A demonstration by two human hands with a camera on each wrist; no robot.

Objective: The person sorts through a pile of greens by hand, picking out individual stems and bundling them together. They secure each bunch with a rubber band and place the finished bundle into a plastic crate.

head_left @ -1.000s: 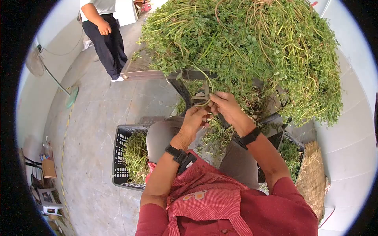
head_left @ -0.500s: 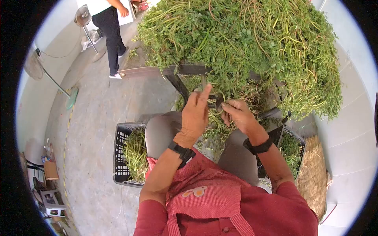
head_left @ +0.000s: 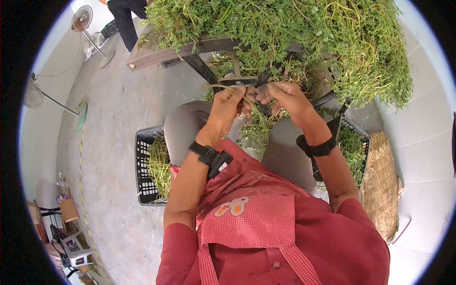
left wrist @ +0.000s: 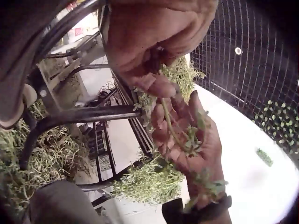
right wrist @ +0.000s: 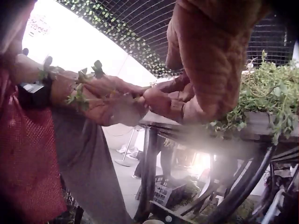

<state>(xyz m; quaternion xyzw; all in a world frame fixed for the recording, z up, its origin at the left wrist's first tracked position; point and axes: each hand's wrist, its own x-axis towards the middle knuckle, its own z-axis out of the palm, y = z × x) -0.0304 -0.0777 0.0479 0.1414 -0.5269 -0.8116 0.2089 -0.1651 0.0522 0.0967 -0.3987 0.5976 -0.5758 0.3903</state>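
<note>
Close in front of the lap, my left hand [head_left: 227, 107] pinches a thin green leafy stem [head_left: 221, 86] between thumb and fingers. Touching its fingertips, my right hand [head_left: 289, 100] has thumb and fingers bent in on the same stem. Viewed from the left wrist, the leafy stem [left wrist: 169, 122] runs from the left fingertips across the right palm [left wrist: 187, 144]. Seen from the right wrist, leaves [right wrist: 80, 88] lie along the left hand [right wrist: 105, 105], and the right fingers [right wrist: 161, 100] meet its tips. Beyond both hands lies a big heap of green leafy stems [head_left: 285, 28].
The heap lies on a dark-edged table [head_left: 166, 53]. Black crates hold pale stems [head_left: 159, 166] on the left and greens [head_left: 350, 152] on the right. A woven straw mat [head_left: 379, 185] stands far right. Standing fans [head_left: 80, 116] and a person's legs [head_left: 124, 21] are at back left.
The left hand, its index finger straight half a second ago, now pinches the stem, and the hands have come together. The view has tilted down, and the person behind has partly left it.
</note>
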